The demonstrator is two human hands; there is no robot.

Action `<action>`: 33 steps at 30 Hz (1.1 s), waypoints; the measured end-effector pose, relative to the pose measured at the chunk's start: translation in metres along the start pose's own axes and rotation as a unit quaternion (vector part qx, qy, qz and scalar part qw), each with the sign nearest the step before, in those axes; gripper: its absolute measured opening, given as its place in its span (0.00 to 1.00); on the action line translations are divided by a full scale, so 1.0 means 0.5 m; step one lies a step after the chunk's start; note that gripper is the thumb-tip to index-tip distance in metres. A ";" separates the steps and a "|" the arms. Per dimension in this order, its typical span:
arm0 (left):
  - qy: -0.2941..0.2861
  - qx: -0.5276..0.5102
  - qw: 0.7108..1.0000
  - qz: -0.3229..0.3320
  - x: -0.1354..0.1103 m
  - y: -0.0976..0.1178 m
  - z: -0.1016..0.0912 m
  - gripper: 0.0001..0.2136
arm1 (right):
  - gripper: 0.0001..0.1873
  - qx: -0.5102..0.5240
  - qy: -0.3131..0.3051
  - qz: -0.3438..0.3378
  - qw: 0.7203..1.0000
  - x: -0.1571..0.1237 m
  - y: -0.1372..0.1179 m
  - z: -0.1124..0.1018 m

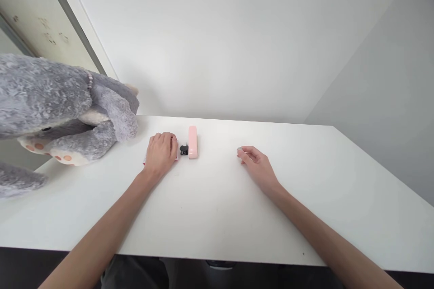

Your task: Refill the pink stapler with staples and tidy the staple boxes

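My left hand (160, 151) lies palm down on the white table (217, 207), its curled fingers covering a small flat white and pink thing of which only the edges show. Just right of it sits a small black clip-like object (183, 149), and beside that a pink stapler (192, 142) lies lengthwise. My right hand (255, 162) rests on the table farther right, apart from these things, fingers loosely curled and pressed together, with nothing visible in them.
A large grey plush toy (64, 113) with pink-padded paws lies across the table's far left corner, close to my left hand. White walls stand behind and to the right. The table's near edge runs along the bottom.
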State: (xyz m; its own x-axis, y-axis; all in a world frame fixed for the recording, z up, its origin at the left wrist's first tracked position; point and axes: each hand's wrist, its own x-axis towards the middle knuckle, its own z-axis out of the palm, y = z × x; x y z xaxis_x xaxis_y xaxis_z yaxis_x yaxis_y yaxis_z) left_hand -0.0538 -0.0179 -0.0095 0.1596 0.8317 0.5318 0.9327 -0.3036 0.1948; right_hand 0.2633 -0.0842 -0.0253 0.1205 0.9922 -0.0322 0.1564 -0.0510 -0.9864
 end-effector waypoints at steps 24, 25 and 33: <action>-0.066 -0.564 0.808 -0.156 -0.047 0.154 -0.012 0.20 | 0.10 0.048 -0.352 -0.149 0.923 -0.024 -0.005 0.012; -0.067 -0.563 0.809 -0.153 -0.050 0.157 -0.011 0.20 | 0.10 0.046 -0.361 -0.152 0.919 -0.024 -0.006 0.013; -0.118 -0.546 0.822 -0.109 -0.063 0.162 -0.005 0.16 | 0.14 0.012 -0.350 -0.120 0.929 -0.031 -0.022 0.017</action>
State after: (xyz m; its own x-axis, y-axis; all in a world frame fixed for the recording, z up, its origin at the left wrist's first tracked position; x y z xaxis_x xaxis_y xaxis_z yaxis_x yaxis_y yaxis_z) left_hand 0.0158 -0.0697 -0.0085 0.2047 0.9498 0.2367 0.1204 -0.2644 0.9569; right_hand 0.2513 -0.0980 -0.0155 -0.5841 0.8054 0.1008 0.0732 0.1759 -0.9817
